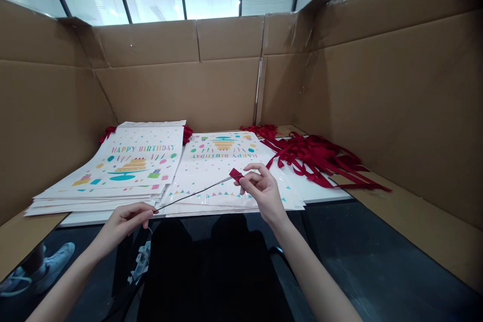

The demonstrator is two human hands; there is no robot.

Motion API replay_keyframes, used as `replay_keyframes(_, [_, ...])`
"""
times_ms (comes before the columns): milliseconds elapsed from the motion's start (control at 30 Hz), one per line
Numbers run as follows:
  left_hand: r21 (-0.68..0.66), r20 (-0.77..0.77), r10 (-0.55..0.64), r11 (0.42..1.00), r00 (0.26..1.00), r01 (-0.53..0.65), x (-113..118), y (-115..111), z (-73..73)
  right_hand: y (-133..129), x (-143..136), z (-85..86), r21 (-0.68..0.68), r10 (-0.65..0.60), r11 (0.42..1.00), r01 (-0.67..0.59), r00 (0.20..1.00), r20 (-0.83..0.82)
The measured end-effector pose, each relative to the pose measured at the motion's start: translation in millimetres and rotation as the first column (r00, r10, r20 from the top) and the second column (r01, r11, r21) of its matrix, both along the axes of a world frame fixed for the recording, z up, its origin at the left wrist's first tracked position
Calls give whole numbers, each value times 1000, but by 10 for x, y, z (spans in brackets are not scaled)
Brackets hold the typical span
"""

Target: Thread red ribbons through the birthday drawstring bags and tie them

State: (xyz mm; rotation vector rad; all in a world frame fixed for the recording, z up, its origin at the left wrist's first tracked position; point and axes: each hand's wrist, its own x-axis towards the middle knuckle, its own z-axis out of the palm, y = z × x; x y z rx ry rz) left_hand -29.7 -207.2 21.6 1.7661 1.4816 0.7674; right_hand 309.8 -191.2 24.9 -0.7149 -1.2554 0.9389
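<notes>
My left hand (pixel 130 217), low at the table's front edge, pinches one end of a thin dark strand (pixel 196 193). The strand runs straight and taut up to the right; whether it is a cord or a ribbon seen edge-on, I cannot tell. At its other end my right hand (pixel 260 188) is closed, thumb against fingers, on a short flap of red ribbon (pixel 236 175). Both hands hover over printed white "Happy Birthday" bags (pixel 222 166), whose print faces upside down to me.
A second stack of printed bags (pixel 143 156) lies at left, with red ribbon (pixel 187 134) behind it. Loose red ribbons (pixel 320 158) are heaped at right. Tall cardboard walls (pixel 181 90) enclose the white table on three sides. A shoe (pixel 56 266) shows below left.
</notes>
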Motion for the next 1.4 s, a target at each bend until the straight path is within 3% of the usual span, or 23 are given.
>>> replay_keyframes(233, [-89,3,-89,992,996,89,55,-8,-27,-5,57,-17,80,55,995,-65,991,119])
replay_keyframes(467, [-62,-12,-169,984,986,168,86,-17,-20,-16,144,25,105,122,983,-151,962,244])
replay_keyframes(667, [-103,47,-175,978,983,179,134,-38,-59,64,239,68,124,45,989,-84,955,294])
replay_keyframes(833, [-189,147,-113,972,983,140,233,-95,-99,158,241,171,121,-29,993,-3,966,257])
replay_keyframes(1033, [-194,249,-6,979,969,56,281,-126,-99,167,222,323,101,78,990,-101,974,213])
replay_keyframes(1267, [-290,317,-97,937,943,194,355,-133,-203,234,271,300,111,80,989,-102,979,187])
replay_keyframes(1400, [-320,375,-92,921,923,222,456,-160,-268,288,277,259,86,83,992,-96,985,148])
